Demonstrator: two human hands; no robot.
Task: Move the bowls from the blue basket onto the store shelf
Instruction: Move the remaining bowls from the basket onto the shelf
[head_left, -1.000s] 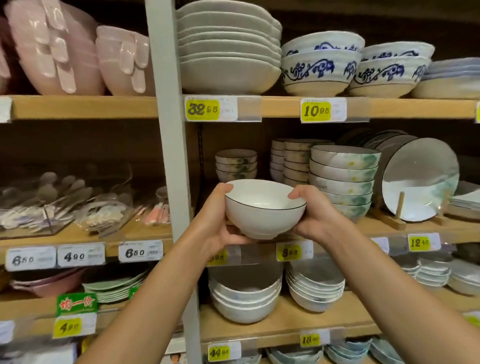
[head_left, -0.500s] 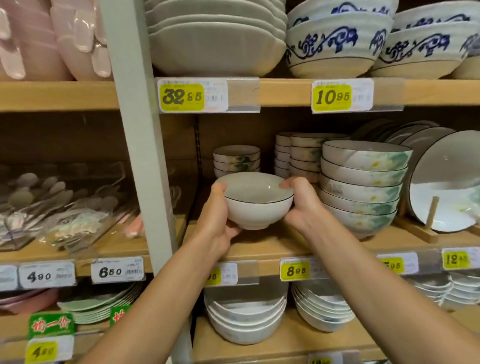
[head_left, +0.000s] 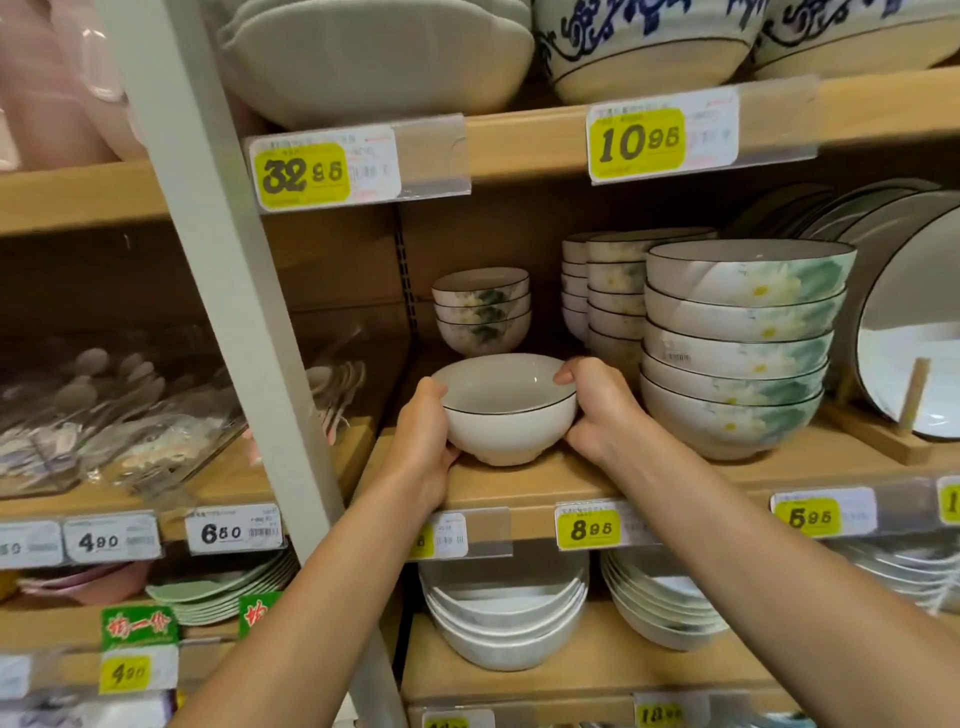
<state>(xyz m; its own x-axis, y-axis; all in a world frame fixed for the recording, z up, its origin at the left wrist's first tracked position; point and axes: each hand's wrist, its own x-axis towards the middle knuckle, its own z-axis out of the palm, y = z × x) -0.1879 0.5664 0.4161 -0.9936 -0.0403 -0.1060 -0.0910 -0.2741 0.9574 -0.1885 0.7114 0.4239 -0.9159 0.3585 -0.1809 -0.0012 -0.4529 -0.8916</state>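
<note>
A white bowl with a thin dark rim (head_left: 506, 410) stands with its foot on the wooden middle shelf (head_left: 530, 486), near the front edge. My left hand (head_left: 423, 441) grips its left side, thumb on the rim. My right hand (head_left: 597, 408) grips its right side, fingers curled over the rim. Behind it is a stack of three small flowered bowls (head_left: 483, 309). The blue basket is out of view.
A stack of larger flowered bowls (head_left: 737, 348) stands close on the right, with taller stacks (head_left: 608, 291) behind and plates on a wooden rack (head_left: 909, 322) at far right. A grey upright post (head_left: 223, 270) runs left of the bowl. White bowls (head_left: 504, 618) fill the shelf below.
Both hands carried the white bowl forward and down onto the middle shelf, in front of the small flowered stack. The camera moved closer to the shelf.
</note>
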